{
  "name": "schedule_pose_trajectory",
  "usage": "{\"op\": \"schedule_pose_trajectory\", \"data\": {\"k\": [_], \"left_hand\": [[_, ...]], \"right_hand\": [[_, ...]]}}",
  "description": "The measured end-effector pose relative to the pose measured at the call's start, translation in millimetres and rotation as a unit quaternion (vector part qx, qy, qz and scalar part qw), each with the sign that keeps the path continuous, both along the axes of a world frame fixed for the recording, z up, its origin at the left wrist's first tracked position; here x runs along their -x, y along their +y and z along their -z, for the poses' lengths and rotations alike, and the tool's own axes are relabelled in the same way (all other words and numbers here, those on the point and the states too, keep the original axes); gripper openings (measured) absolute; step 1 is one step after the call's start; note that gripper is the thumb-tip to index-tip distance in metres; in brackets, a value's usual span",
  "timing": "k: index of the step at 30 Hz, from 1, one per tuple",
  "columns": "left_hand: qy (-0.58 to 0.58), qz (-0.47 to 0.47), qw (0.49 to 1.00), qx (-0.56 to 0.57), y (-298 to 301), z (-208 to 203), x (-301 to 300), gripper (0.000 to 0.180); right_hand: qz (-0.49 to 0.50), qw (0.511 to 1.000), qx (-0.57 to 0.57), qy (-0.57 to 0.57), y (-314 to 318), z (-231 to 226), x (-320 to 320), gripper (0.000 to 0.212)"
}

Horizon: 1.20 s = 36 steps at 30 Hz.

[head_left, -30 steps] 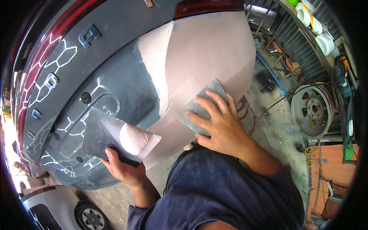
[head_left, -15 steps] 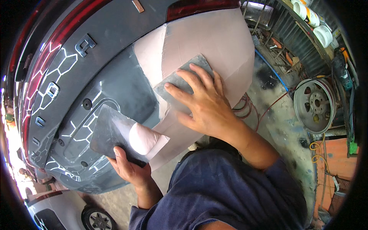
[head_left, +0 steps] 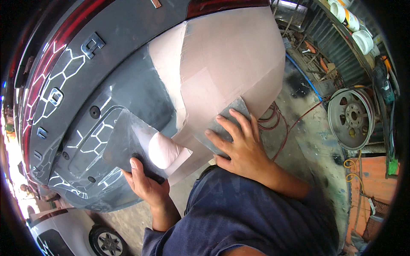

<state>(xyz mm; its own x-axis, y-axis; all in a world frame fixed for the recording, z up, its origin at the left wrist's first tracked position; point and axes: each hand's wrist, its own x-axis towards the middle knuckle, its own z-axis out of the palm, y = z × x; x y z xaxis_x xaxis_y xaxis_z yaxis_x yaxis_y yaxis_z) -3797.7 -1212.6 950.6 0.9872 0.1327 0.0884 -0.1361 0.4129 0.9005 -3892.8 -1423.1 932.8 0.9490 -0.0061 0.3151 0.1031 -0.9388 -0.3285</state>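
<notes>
My left hand (head_left: 147, 185) grips a dark flat mixing board (head_left: 121, 143) by its lower edge, thumb on top. On the board lies a smooth mound of pale pink body filler (head_left: 162, 150). With fingers spread over its back, my right hand (head_left: 245, 147) holds a grey flat spreader (head_left: 212, 133) against the lower part of a car's rear corner panel. A broad pinkish filler layer (head_left: 230, 55) coats that panel, with a ragged left border next to the dark grey tailgate (head_left: 149, 89). The spreader's underside is hidden.
A red tail light (head_left: 226, 7) borders the panel above. At right, a bare wheel rim (head_left: 351, 118) stands near a coiled red hose (head_left: 269, 119) and a blue pipe (head_left: 304, 77). White tubs (head_left: 363, 41) sit on a shelf. Another car (head_left: 68, 234) is at lower left.
My right hand and the spreader have moved down and slightly right across the filler layer, uncovering the area above. The left hand and board have barely shifted.
</notes>
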Motion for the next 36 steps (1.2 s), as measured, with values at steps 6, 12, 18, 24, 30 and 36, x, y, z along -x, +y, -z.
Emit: {"op": "schedule_pose_trajectory", "data": {"k": [6,12,18,24,30,36], "left_hand": [[0.066,0.075,0.995,0.005,-25.7,1.2,5.7,0.048],[0.174,0.229,0.955,0.078,-68.9,-21.2,21.2,0.041],[0.128,0.193,0.970,0.078,-68.6,-25.4,17.8,0.040],[-0.109,0.060,0.992,0.002,-69.3,-26.5,13.8,0.041],[-0.161,0.092,0.982,-0.020,-73.5,-16.4,16.0,0.038],[-0.177,0.025,0.983,-0.030,-79.6,-26.1,11.1,0.041]], "right_hand": [[-0.064,0.972,-0.226,-0.002,-26.5,-29.1,23.6,0.063],[-0.280,0.898,-0.330,-0.074,-29.9,-64.2,33.9,0.067],[-0.119,0.968,-0.222,0.003,-59.7,-40.4,43.2,0.059],[-0.065,0.992,-0.050,-0.095,-47.7,-75.6,40.5,0.062],[-0.092,0.990,-0.040,-0.097,-35.2,-72.9,31.5,0.064],[-0.132,0.989,-0.043,-0.050,-31.7,-61.0,19.1,0.060]]}}
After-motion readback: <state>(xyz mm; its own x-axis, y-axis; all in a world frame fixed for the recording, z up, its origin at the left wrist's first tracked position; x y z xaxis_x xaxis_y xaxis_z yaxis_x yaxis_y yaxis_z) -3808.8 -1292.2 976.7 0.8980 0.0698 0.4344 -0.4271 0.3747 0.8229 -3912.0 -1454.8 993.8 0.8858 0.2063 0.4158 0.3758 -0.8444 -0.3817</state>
